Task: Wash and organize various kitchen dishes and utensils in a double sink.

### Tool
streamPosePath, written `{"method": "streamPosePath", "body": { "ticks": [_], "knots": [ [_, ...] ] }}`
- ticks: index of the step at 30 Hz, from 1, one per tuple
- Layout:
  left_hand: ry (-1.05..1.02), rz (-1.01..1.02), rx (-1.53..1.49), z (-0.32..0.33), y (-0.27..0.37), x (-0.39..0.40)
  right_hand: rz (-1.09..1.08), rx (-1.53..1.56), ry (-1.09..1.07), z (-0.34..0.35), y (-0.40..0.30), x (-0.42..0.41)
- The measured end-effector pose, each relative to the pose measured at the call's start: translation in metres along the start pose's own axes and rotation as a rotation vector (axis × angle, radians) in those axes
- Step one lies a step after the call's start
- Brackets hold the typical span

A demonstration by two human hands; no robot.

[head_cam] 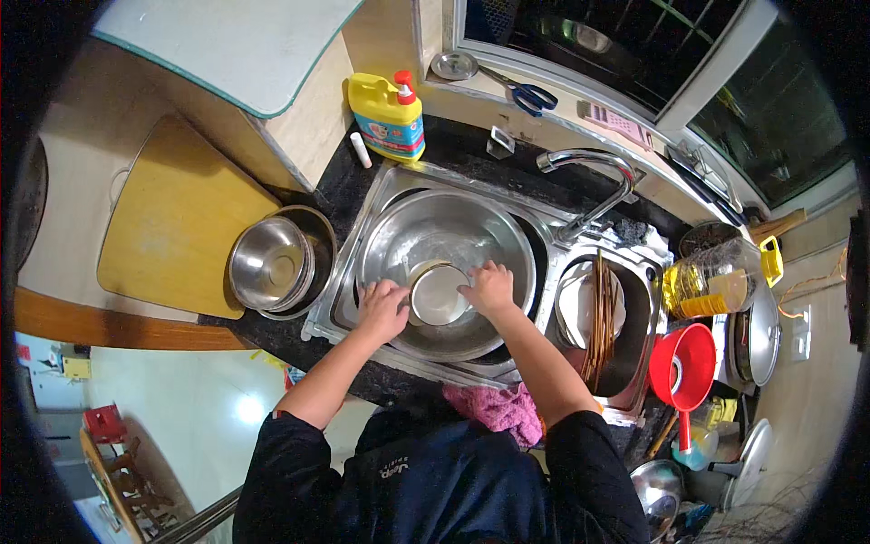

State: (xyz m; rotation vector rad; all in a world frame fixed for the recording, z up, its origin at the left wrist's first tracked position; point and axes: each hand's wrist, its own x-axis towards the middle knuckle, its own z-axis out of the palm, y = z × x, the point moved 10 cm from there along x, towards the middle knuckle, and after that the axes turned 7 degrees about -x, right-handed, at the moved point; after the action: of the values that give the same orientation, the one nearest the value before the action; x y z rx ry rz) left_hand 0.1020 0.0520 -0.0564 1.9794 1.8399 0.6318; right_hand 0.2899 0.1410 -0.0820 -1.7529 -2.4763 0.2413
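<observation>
A wide stainless-steel basin (448, 211) sits in the larger sink bowl. Inside it is a small round bowl (440, 296) with a pale interior, and another curved rim shows just behind its upper edge. My left hand (383, 310) is at the bowl's left side, fingers spread over the basin. On the opposite side, the fingertips of my right hand (492, 288) meet or nearly meet the bowl's rim. Whether the right fingers grip it cannot be made out.
The smaller sink (635, 333) holds white plates (578, 306) and a bundle of chopsticks (600, 319). A chrome faucet (622, 173) arches behind. Stacked metal bowls (268, 262) stand left, beside a yellow cutting board (177, 217). A detergent jug (387, 122), red ladle (682, 364) and oil bottle (714, 279) surround the sinks.
</observation>
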Motion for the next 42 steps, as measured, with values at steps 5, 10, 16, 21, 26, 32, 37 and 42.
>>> {"method": "streamPosePath", "body": {
  "ticks": [5, 10, 16, 21, 26, 32, 37, 42],
  "knots": [
    [-0.117, 0.006, 0.021, 0.020, 0.002, -0.004, 0.095, -0.144, -0.051, 0.037, 0.019, 0.015],
    [-0.042, -0.054, -0.044, 0.013, -0.017, -0.003, -0.161, -0.189, -0.089, 0.033, -0.006, 0.005],
    [-0.091, -0.109, 0.014, 0.022, -0.009, 0.012, -0.587, -0.280, 0.233, -0.018, -0.011, -0.019],
    [-0.202, -0.083, 0.088, 0.051, 0.030, 0.043, -0.635, -0.323, 0.318, -0.026, -0.008, -0.032],
    [-0.123, 0.019, 0.294, 0.069, 0.002, 0.091, -0.624, -0.367, 0.248, -0.013, -0.042, -0.032],
    [0.026, 0.027, 0.159, 0.029, 0.026, 0.103, -0.129, -0.263, -0.136, 0.015, 0.006, -0.010],
    [-0.148, -0.139, 0.138, 0.040, -0.021, 0.062, 0.016, -0.140, -0.260, 0.014, 0.004, -0.004],
    [-0.427, -0.425, 0.164, 0.067, -0.065, 0.026, 0.284, 0.013, -0.374, 0.044, 0.029, -0.003]
  ]
}}
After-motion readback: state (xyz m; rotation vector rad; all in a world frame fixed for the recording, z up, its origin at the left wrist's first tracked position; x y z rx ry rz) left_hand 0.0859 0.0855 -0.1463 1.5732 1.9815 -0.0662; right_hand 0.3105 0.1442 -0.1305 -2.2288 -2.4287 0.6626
